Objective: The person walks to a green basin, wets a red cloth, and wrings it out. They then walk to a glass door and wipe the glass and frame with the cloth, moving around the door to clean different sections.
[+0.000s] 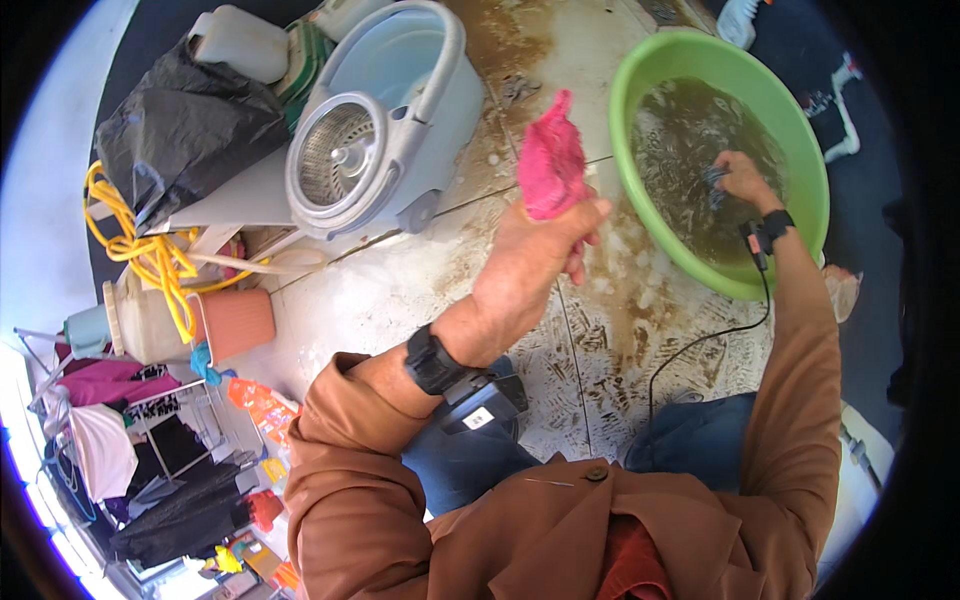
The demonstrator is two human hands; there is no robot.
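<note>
My left hand (536, 255) is closed around a bunched pink cloth (553, 161), which sticks up above the fist over the dirty tiled floor. To the right, my right hand (745, 180) reaches into a large green plastic basin (814, 180) of murky brown water (675, 142). Its fingers pinch a small dark bluish cloth (715, 187) at the water's surface; part of that cloth is under water.
A light-blue mop bucket (450, 97) with a metal spin basket (336, 154) stands left of the basin. Farther left are a black plastic bag (187, 120), a yellow hose (142, 255) and a terracotta-coloured planter (236, 322). A black cable (690, 349) hangs from the right wrist. Muddy smears (637, 330) mark the tiles.
</note>
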